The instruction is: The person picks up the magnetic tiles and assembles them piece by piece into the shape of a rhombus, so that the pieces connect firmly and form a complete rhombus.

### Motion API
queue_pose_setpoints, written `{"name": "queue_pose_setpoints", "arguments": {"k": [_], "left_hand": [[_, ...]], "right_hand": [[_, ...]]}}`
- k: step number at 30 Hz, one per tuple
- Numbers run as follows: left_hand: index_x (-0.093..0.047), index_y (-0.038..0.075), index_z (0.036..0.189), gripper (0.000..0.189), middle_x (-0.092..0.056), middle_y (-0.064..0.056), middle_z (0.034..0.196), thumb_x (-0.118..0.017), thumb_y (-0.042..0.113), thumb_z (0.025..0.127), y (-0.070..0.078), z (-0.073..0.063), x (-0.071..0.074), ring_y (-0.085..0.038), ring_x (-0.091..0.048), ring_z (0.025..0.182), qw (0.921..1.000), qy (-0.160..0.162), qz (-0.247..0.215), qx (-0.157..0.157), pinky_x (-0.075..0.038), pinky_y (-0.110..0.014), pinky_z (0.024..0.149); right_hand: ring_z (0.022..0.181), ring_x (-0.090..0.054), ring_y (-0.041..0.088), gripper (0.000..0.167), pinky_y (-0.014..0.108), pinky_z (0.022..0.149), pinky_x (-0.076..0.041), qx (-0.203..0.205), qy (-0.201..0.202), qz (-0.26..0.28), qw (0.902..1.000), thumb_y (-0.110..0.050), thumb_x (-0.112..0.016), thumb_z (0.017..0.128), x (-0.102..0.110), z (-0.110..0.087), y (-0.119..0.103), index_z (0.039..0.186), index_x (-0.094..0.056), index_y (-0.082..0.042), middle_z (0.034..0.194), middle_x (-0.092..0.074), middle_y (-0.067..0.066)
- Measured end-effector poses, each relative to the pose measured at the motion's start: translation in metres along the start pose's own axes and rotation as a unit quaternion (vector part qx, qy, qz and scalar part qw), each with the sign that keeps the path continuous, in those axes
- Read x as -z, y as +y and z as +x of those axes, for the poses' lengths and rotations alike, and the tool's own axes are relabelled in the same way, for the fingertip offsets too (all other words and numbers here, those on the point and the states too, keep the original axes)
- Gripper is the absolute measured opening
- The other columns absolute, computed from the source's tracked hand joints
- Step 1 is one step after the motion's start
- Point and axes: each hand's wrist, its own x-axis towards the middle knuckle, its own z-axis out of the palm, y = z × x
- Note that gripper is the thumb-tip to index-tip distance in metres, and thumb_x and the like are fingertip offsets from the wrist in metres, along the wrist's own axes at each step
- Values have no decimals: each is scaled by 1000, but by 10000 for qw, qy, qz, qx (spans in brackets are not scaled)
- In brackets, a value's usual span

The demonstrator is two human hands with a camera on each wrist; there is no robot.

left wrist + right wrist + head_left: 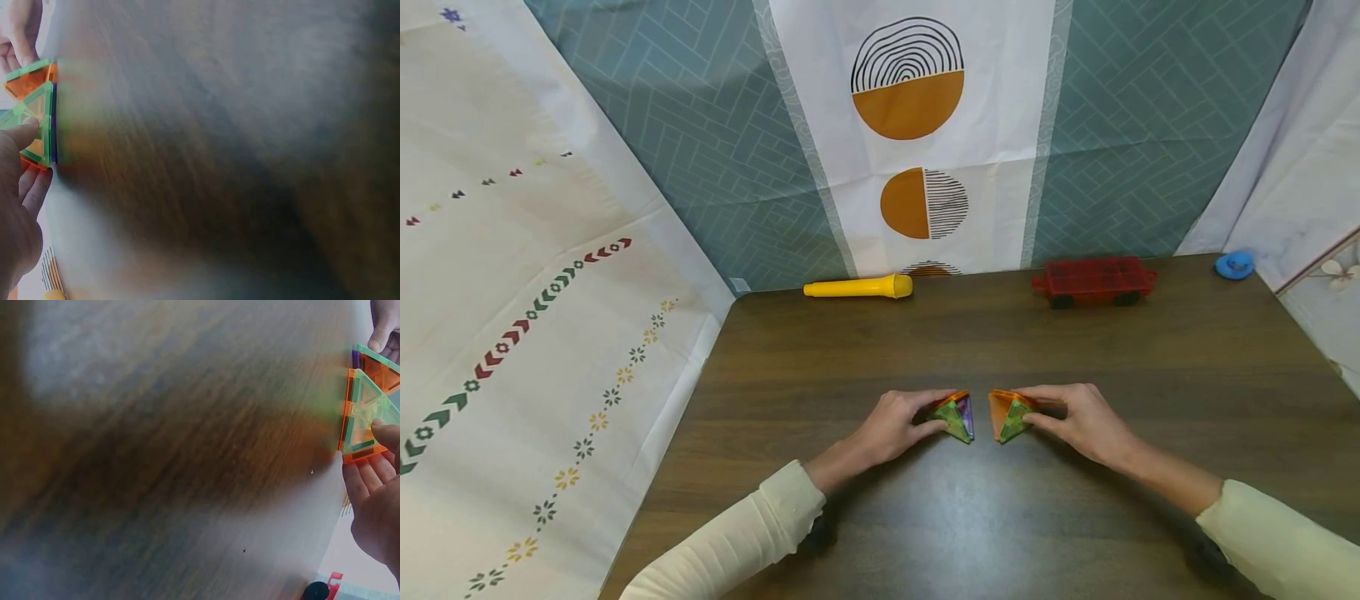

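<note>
In the head view, my left hand (891, 425) pinches a small cluster of see-through magnetic tiles (953, 419) in green, orange and purple, with the thumb on the green triangle. Opposite it, my right hand (1086, 422) pinches a second cluster of magnetic tiles (1013, 421), green and orange. A narrow gap separates the two clusters, both low at the tabletop. The left wrist view shows the thumb on a green triangle (44, 115) and a purple tile (54, 128) along the bottom. Fingers support an orange tile (362, 455) from behind in the right wrist view.
Along the back edge of the brown table (925, 342) lie a yellow toy microphone (857, 287), a red toy wagon (1097, 279) with dark wheels, and a blue rubber duck (1235, 265). Patterned cloths (700, 125) hang behind and at the sides.
</note>
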Motion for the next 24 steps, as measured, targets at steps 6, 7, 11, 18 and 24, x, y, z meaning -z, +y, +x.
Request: {"name": "queue_pose_setpoints", "arguments": {"k": [6,7,11,18,24], "left_hand": [[-64,14,148,54,-75,-4,128,-80,26,98,4,6,-2,-3,-63,83,9999,-24,106,-53,-53,-17,76],[-64,14,148,54,-75,-4,129,-80,26,98,4,7,-2,-2,-64,85,9999,-30,120,-56,-54,-17,77],[-63,14,149,55,-73,-3,134,-79,26,98,5,9,-4,-4,-70,104,9998,-30,143,-97,-58,-23,86],[-62,12,150,55,-70,-3,139,-79,26,99,8,10,-2,-10,-69,119,9999,17,53,-128,-58,-28,95],[-62,13,150,56,-69,-2,140,-80,27,99,7,9,-2,-9,-68,120,9999,-21,43,-92,-57,-29,96]], "right_hand": [[105,-76,33,43,47,85,-62,37,-29,-79,10000,2,-86,86,-2,3,-2,127,-76,0,117,-78,17],[105,-76,33,43,48,85,-62,16,-49,-81,10000,2,-86,86,-2,4,-3,128,-76,0,117,-78,17],[108,-75,33,44,48,87,-62,29,-96,11,9999,0,-86,87,-4,6,-4,130,-76,-2,119,-77,15],[110,-75,33,49,49,88,-61,95,-97,180,9997,0,-87,86,-5,8,-5,133,-74,-2,123,-76,15],[111,-75,32,48,49,89,-61,-41,-168,212,9996,-2,-87,87,-6,8,-6,133,-74,-2,123,-76,14]]}}
